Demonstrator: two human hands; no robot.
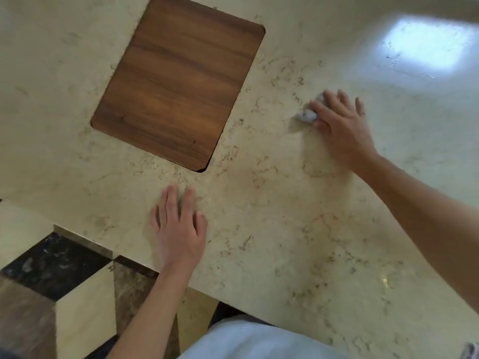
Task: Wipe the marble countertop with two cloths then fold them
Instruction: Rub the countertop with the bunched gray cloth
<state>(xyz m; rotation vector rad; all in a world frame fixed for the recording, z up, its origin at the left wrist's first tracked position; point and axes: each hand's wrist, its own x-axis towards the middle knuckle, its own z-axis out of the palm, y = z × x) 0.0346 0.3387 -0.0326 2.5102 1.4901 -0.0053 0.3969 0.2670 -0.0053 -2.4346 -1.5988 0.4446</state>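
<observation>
The cream marble countertop [272,229] fills most of the view. My right hand [342,125] reaches out to the right of centre, palm down, pressing a small bunched grey cloth [307,115] onto the marble; the cloth sticks out past my fingertips on the left. Near the front edge, my left hand [178,229] lies flat with its fingers apart. A faint grey sliver shows between two of its fingers, and whatever lies under the palm is hidden.
A dark wooden board [178,81] is set into the counter at the upper left, beyond my left hand. The counter's front edge runs diagonally at lower left above a patterned tile floor [51,268]. Window glare [425,45] brightens the far right.
</observation>
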